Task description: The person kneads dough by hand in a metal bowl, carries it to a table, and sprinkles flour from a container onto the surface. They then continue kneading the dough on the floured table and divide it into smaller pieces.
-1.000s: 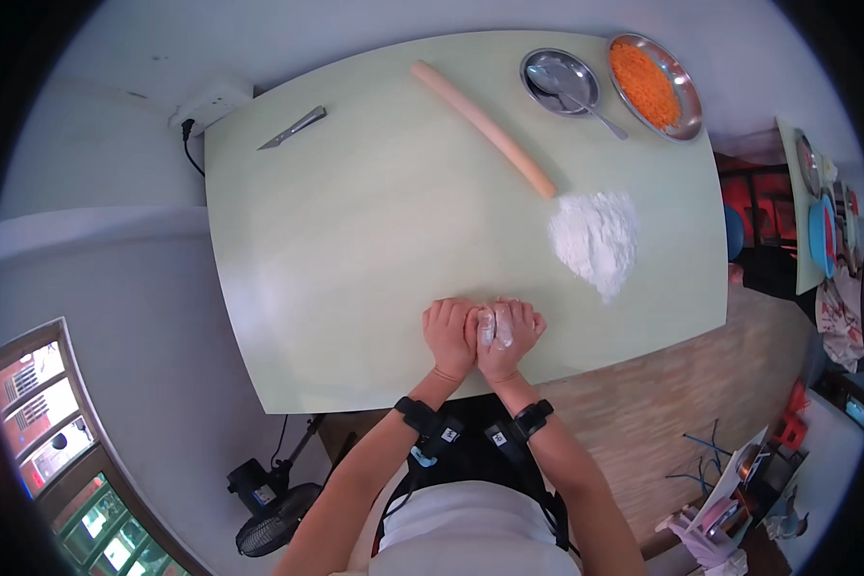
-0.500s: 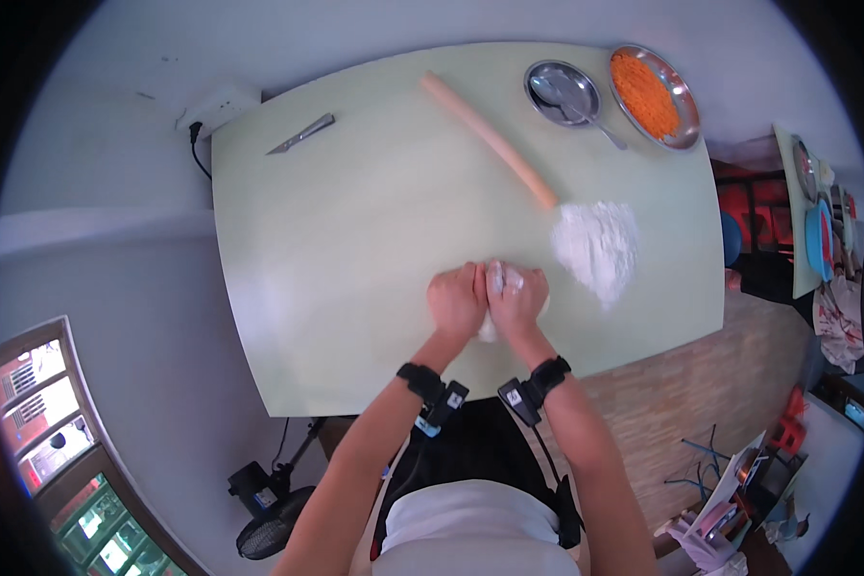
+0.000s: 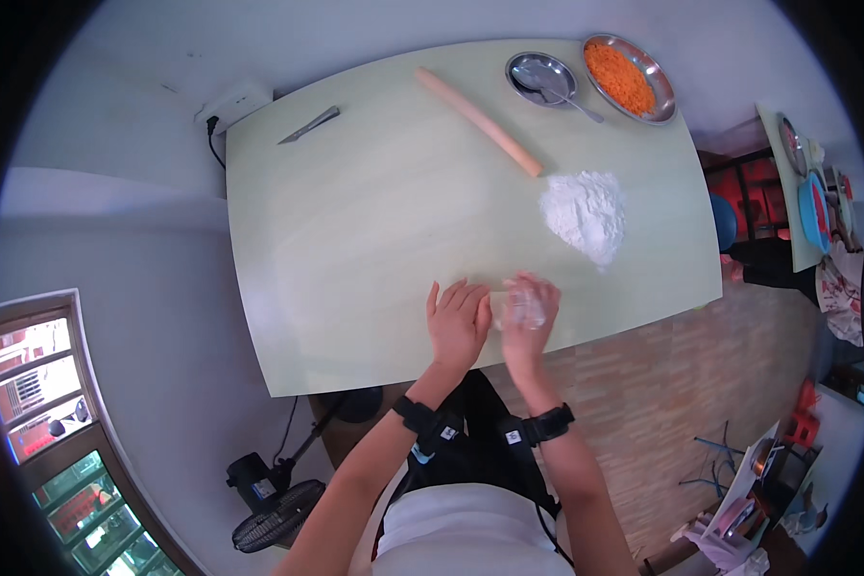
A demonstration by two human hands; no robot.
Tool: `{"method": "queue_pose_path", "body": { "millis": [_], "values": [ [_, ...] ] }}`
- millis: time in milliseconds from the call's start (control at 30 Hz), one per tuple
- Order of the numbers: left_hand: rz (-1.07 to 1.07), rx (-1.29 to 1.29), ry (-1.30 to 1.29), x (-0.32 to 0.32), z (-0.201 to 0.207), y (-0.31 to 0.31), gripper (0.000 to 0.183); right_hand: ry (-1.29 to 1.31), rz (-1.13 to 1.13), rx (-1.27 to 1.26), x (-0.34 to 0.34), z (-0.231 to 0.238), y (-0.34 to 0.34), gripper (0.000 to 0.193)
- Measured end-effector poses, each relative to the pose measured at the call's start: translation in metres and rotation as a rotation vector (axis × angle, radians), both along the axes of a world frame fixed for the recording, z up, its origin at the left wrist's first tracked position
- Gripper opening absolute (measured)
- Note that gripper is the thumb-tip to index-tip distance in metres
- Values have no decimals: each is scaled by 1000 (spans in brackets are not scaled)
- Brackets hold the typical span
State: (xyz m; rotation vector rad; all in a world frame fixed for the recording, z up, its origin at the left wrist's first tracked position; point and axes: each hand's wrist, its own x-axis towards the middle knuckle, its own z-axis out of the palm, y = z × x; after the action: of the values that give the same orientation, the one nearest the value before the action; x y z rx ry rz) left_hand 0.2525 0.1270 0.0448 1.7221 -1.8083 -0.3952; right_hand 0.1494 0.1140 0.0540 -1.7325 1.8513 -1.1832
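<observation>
My left hand [image 3: 459, 322] hovers over the near edge of the table, its fingers stretched out and holding nothing. Just to its right, my right hand [image 3: 540, 336] is turned partly upward and smeared by motion. A whitish lump that looks like dough [image 3: 525, 311] lies in its curled fingers; its outline is blurred. Beyond the right hand is a heap of white flour [image 3: 586, 216] on the pale green table [image 3: 374, 211]. From the flour's far left corner a wooden rolling pin [image 3: 480, 122] slants away toward the back.
At the far right sit a metal bowl with a spoon [image 3: 538, 79] and a metal dish of shredded orange food [image 3: 624, 82]. A knife [image 3: 309, 125] lies at the far left. Below the table's left side stands a black fan [image 3: 278, 514]. A side table [image 3: 787, 192] holds basins.
My hands were pressed together over the whitish lump on the table. Now they are apart: the left has opened, and the right has turned up with the lump. The whole view has shifted slightly.
</observation>
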Motion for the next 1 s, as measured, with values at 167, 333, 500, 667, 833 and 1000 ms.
{"method": "queue_pose_path", "body": {
  "millis": [167, 333, 500, 667, 833, 1000],
  "values": [
    [35, -29, 173, 3, -22, 0, 20, 243, 2, -16, 21, -15, 2, 16],
    [92, -87, 21, 3, -30, -24, 18, 272, 96, -50, 15, -33, -26, 14],
    [46, 77, -58, 11, -30, -54, 9, 343, 179, -29, 14, -38, -62, 10],
    [75, 69, 40, 8, -32, -82, 18, 332, 131, 12, 15, -38, -89, 19],
    [80, 120, 69, 13, -26, -81, 23, 299, 141, -5, 16, -36, -87, 19],
    [19, 496, 140, 16, 7, -71, 21, 344, 244, -89, -3, -9, -48, 15]
  ]
}}
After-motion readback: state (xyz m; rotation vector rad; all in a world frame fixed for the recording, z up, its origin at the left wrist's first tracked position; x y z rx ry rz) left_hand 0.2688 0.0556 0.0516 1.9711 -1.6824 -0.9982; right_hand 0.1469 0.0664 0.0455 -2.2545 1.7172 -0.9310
